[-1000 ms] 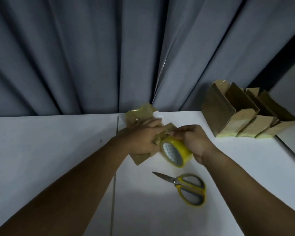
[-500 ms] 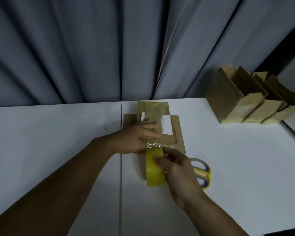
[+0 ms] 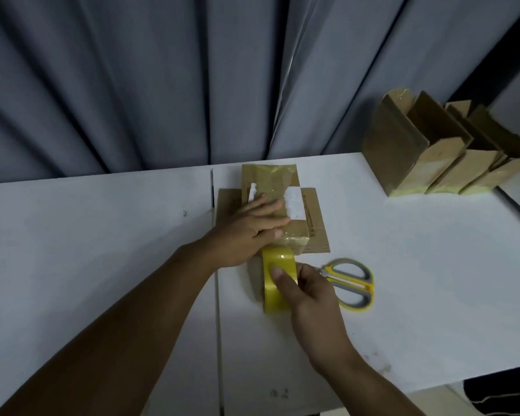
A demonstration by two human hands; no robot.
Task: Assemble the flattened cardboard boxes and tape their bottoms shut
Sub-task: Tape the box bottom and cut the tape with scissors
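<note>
The left hand [image 3: 251, 231], fingers straight, presses down the small brown cardboard box [image 3: 272, 180], which runs 12-to-6 on the white table [image 3: 102, 235], while the right hand [image 3: 311, 294] grips the yellow tape roll [image 3: 275, 261] at the box's 6 o'clock end.

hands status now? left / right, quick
Left hand: open, pressing flat on the cardboard box.
Right hand: closed, holding the yellow tape roll.

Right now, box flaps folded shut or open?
Shut: the box flaps lie flat under tape, left hand pressing on them; right hand holds the tape roll at the near edge.
</note>
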